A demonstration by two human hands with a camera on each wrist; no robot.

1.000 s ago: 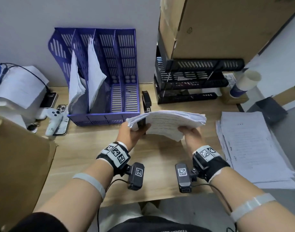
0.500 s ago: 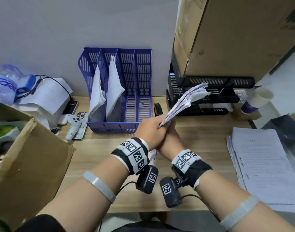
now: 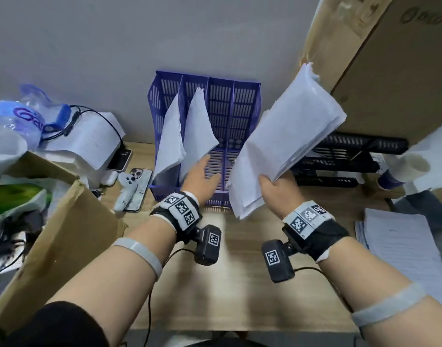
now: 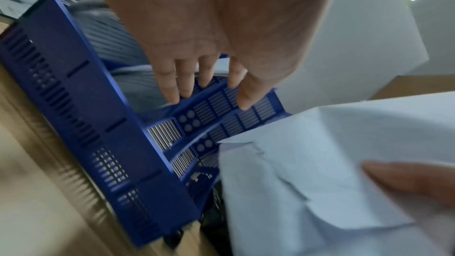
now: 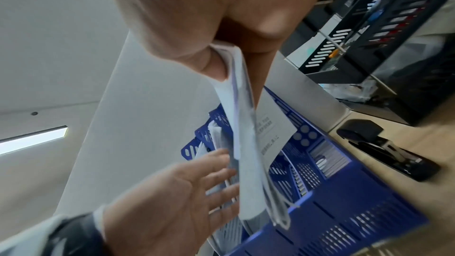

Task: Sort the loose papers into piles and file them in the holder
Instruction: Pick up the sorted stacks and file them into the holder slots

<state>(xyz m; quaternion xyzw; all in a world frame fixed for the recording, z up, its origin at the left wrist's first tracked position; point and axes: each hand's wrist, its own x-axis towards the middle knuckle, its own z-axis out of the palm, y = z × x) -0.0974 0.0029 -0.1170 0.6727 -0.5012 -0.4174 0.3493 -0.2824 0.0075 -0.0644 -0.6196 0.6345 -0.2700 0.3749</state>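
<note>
A blue slotted file holder (image 3: 230,101) stands against the wall, with paper piles (image 3: 187,136) leaning in its two left slots. My right hand (image 3: 277,189) grips a thick stack of papers (image 3: 287,136) by its lower edge, tilted up above the holder's right side. In the right wrist view the stack (image 5: 248,143) hangs between thumb and fingers over the holder (image 5: 344,211). My left hand (image 3: 202,176) is open, its fingers (image 4: 169,87) straight and reaching into the holder (image 4: 93,124) beside the filed papers.
A cardboard box (image 3: 54,236) sits at the left, with phones and a white controller (image 3: 126,189) near the holder. Black trays (image 3: 345,156) and a large carton (image 3: 390,71) stand to the right, with a stapler (image 5: 386,149) beside them. More papers (image 3: 410,249) lie at the desk's right edge.
My left hand has let go of the stack and moved left to the holder. My right hand alone has raised the stack and swung it right. The head view has come closer to the holder.
</note>
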